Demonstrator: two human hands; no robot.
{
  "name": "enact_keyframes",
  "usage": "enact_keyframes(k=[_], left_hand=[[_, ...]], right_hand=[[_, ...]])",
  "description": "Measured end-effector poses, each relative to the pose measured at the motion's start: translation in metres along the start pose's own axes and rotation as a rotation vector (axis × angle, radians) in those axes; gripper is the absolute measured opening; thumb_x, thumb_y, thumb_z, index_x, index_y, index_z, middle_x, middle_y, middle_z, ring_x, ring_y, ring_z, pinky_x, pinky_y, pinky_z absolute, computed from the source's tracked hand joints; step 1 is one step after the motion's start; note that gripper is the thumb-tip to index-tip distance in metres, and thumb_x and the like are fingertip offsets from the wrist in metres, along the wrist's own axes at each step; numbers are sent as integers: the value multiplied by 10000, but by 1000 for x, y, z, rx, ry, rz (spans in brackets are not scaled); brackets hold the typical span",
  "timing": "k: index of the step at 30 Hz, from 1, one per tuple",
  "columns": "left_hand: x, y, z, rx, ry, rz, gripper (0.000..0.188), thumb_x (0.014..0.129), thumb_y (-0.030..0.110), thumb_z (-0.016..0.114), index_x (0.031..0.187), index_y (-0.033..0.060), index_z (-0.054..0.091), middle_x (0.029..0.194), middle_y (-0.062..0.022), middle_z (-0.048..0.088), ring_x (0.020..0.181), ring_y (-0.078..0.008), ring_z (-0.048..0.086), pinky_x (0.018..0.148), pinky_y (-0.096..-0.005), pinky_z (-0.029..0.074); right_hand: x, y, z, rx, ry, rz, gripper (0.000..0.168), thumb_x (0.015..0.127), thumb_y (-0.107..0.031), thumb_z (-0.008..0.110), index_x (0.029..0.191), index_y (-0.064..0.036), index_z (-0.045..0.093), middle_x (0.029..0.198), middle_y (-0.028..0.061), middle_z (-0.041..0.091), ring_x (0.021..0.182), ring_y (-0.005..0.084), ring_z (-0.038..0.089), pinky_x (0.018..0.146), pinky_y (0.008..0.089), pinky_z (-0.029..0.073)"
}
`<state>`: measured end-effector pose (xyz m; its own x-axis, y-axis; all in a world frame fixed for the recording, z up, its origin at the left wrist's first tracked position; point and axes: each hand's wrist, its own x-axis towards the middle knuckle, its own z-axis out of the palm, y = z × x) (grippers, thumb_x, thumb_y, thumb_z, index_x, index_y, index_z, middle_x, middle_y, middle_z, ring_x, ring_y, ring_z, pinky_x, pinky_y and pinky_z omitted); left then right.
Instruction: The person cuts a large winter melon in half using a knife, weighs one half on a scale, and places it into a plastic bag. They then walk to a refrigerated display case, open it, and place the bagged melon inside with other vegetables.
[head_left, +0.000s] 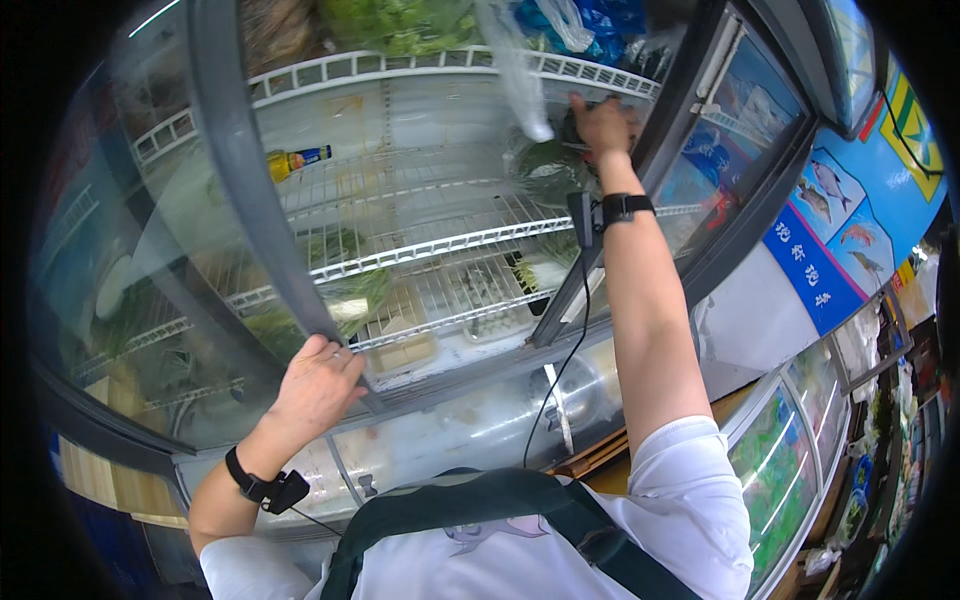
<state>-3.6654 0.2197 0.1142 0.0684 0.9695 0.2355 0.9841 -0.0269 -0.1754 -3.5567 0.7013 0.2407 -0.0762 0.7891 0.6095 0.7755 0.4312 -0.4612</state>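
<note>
My left hand (319, 386) grips the lower part of the dark frame of a sliding glass door (259, 191) on a refrigerated display cabinet. My right hand (606, 127) reaches through the opening to a wire shelf (442, 247), its fingers beside a dark item and a plastic bag of green produce (551, 169); whether it holds anything cannot be told, as the fingers are blurred. A clear plastic bag (525, 90) hangs from the upper shelf just left of it. A bottle with yellow contents (298, 160) lies on its side further left.
Leafy greens (397, 26) and blue bags (600, 22) fill the upper shelf. Lower down are bagged vegetables (356, 300), a tray of pale blocks (401, 352) and a tray of round white items (499, 324). The right door post (667, 127) stands close to my right forearm.
</note>
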Motion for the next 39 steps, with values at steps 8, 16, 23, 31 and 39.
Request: enact_keyframes(k=[8, 16, 23, 31, 39], left_hand=[[-33, -4, 0, -113, 143, -112, 329, 672, 204, 764, 925, 57, 614, 801, -52, 618, 819, -223, 581, 831, -340, 396], [46, 22, 0, -612, 372, -42, 379, 768, 148, 713, 1116, 53, 600, 929, -106, 648, 884, -288, 611, 801, -390, 450], [169, -10, -22, -973, 709, -400, 347, 887, 156, 603, 1210, 47, 539, 1107, -121, 627, 983, -200, 607, 831, -328, 482], [342, -32, -10, -762, 476, -350, 622, 791, 361, 710, 1281, 43, 494, 1295, -216, 478, 1153, -335, 515, 957, -421, 423], [480, 17, -20, -346, 93, -244, 1059, 673, 448, 777, 1494, 219, 148, 1484, -323, 124, 1300, -496, 334, 1022, -443, 392]], right_hand=[[20, 7, -11, -125, -45, -107, 592, 785, -501, 657, 1095, 2, 629, 1141, 226, 625, 1002, 379, 626, 842, 443, 505], [-64, -6, -53, 569, 253, -433, 221, 767, -141, 758, 803, 11, 601, 686, 110, 632, 642, 154, 569, 608, 304, 442], [-181, 14, -163, 1326, 59, -502, 222, 784, 15, 694, 739, -41, 484, 715, 26, 525, 670, 97, 454, 586, 234, 367], [-204, 133, -251, 1903, -598, -248, 241, 832, -85, 688, 772, -62, 455, 664, 48, 484, 588, 140, 422, 528, 285, 345], [-242, 194, -299, 1400, -170, -395, 365, 686, -176, 847, 678, -61, 501, 587, 51, 505, 493, 130, 415, 470, 257, 309]])
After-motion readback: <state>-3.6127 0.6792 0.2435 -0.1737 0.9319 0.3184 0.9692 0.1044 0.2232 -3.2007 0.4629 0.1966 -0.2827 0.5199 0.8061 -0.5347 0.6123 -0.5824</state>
